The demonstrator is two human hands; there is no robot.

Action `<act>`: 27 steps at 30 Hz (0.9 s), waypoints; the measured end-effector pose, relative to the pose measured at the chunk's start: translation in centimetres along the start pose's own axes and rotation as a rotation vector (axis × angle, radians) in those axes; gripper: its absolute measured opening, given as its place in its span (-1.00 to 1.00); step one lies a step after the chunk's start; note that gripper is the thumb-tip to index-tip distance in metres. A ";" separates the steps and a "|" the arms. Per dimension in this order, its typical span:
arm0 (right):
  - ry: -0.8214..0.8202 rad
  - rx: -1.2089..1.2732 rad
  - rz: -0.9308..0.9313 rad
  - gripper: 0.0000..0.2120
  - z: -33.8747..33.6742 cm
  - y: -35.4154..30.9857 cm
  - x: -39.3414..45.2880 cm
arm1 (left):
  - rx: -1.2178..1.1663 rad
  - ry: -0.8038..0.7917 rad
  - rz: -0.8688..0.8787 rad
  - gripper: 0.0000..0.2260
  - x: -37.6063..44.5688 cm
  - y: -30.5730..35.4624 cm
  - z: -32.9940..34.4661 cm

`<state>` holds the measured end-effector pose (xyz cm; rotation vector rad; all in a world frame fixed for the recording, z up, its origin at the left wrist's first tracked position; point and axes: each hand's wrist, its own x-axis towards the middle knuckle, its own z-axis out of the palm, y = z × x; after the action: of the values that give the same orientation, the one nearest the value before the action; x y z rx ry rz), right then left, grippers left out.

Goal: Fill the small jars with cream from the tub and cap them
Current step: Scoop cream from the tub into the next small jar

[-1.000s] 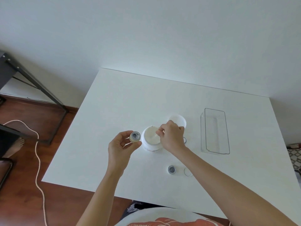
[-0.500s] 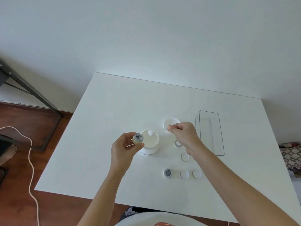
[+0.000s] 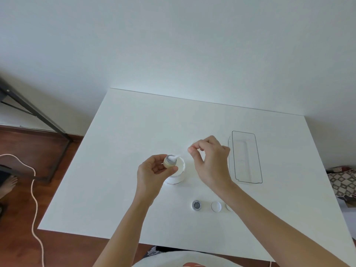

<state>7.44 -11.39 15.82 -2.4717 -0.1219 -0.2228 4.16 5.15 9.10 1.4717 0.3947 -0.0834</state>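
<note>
White laminate forms the table, which fills the centre of the frame and carries every item. A clear plastic tray lies at centre right, apart from the work area; it is judged to be the place for finished jars. The open tub of cream stands at frame centre, directly under both hands, so that any drip falls back into it.

The right hand, right of the tub, pinches a thin white spatula between thumb and forefinger; the other fingers are curled. The spatula tip, loaded with cream, rests at the mouth of the small jar. The left hand grips this jar between thumb and fingertips and tilts its opening toward the spatula, which eases the transfer. The jar hangs over the left rim of the tub.

At lower centre, a second jar stands open beside a white cap; another cap is partly hidden by the right forearm. They lie near for capping. The step in hand is judged to be filling.
</note>
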 end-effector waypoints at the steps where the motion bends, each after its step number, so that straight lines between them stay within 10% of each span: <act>1: 0.035 -0.042 -0.104 -0.90 -0.1 -0.1 -0.3 | -0.005 0.002 0.001 -0.70 0.0 0.0 0.0; 6: 0.185 -0.254 -0.545 -0.89 -0.6 0.1 -1.4 | -0.031 0.013 -0.001 -0.71 0.1 0.2 -0.1; 16: 0.333 -0.331 -0.644 -0.88 -0.7 1.0 -2.3 | -0.038 0.014 0.001 -0.69 0.3 0.3 -0.5; 27: 0.221 0.056 -0.035 -0.90 0.2 2.5 -1.1 | -0.064 0.029 0.013 -0.67 0.2 -0.2 -1.5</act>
<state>6.72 -13.28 13.95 -2.3728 -0.0763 -0.4991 3.96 6.64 8.81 1.4138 0.4076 -0.0390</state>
